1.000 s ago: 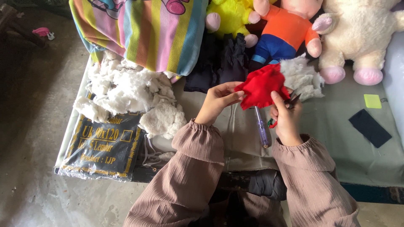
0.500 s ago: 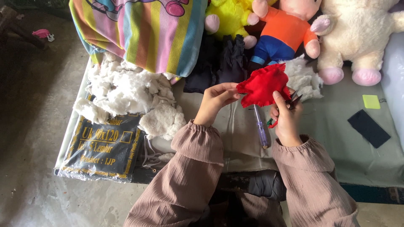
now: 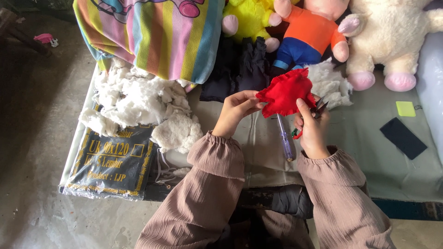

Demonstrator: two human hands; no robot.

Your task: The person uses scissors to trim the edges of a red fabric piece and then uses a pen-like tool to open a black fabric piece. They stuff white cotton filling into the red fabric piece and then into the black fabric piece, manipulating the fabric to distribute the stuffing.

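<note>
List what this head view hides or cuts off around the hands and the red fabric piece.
- Red fabric piece: lower edge covered by both hands.
- Small snips: handles hidden inside right hand; only tips show.
- Left hand: palm faces away.
- White plush toy: head cut by top edge.

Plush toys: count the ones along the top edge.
3, all cut off by the frame: yellow toy at top centre, pink toy in orange shirt right of it, cream toy with pink feet at far right. More may lie hidden.

Three plush toys (image 3: 318, 34), one red fabric piece (image 3: 284, 94), one screwdriver (image 3: 286, 143), two hands (image 3: 235, 113).
</note>
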